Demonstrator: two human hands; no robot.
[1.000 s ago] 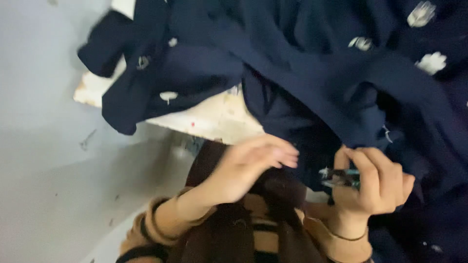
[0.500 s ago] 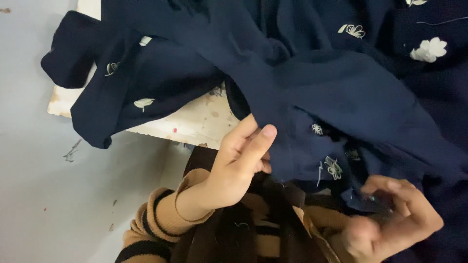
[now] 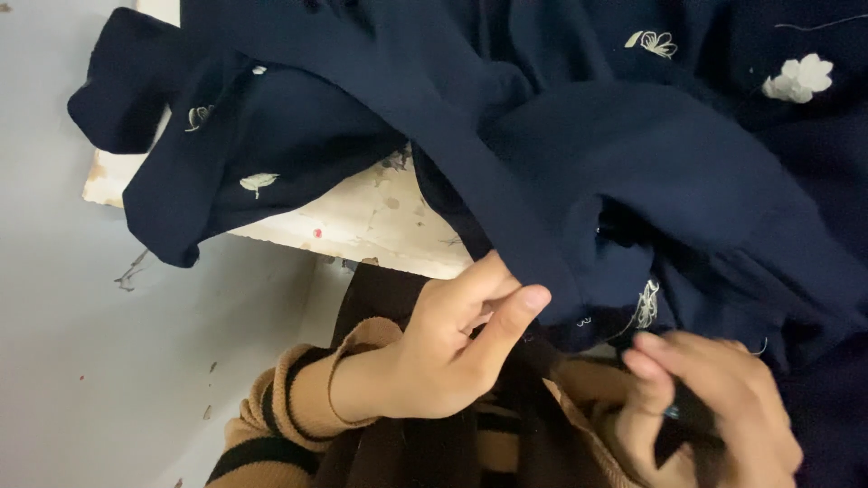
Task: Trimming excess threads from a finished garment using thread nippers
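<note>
A dark navy garment (image 3: pixel 561 172) with small white embroidered flowers lies bunched over a pale table and hangs off its near edge. My left hand (image 3: pixel 452 348) pinches a folded edge of the navy fabric between thumb and fingers near the table's edge. Lower right, my right hand (image 3: pixel 705 411) is curled around a small dark tool with a bluish spot, held just under the cloth. Its shape is mostly hidden by my fingers. Both wrists wear tan sleeves with dark stripes.
The cream table top (image 3: pixel 362 217) is stained and speckled, and its near edge shows between the cloth folds. A grey floor (image 3: pixel 99 361) with scuff marks lies to the left. White flower embroidery (image 3: pixel 796 77) sits at the upper right.
My left hand has closed on the fabric edge and lifted it slightly. My right hand has dropped lower and to the right with the small tool. The view has shifted closer to the cloth.
</note>
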